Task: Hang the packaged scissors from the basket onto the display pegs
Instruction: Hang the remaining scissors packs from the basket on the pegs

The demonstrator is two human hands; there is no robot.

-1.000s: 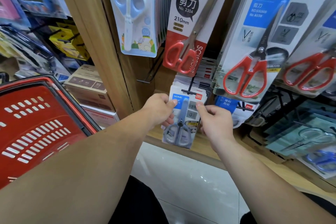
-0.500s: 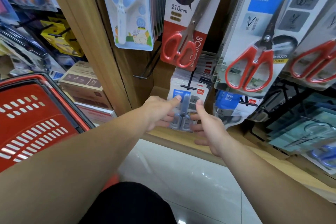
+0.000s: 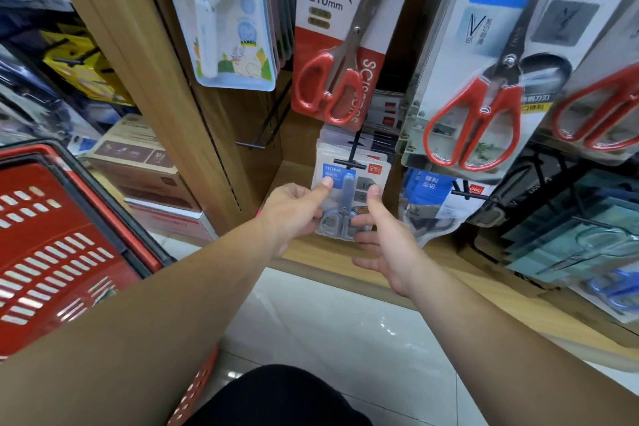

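Both arms reach forward to the grey scissors pack [image 3: 349,190]. The left hand [image 3: 294,214] pinches it, with the thumb flat on the blue label and the fingers tucked behind the pack's left edge. The right hand [image 3: 390,245] meets the pack's right side with an upright thumb and straight, spread fingers that are not curled round it (touching rather than grasping).

The pack is the front one of a row of like packs. Its top is at the black crossbar of the peg [image 3: 350,161].

Directly above the pack hangs a red-handled scissors card [image 3: 332,45], whose lower end overlaps the row behind. Up and left of the pack is a children's scissors pack [image 3: 224,10]. Up and right is a big clear pack of red scissors [image 3: 484,79]. Far left of the pack and lower is the red basket [image 3: 62,252].

The held pack reads "HOME". The card above reads "No. 2304" and "210mm". The children's one reads "RABBIT".
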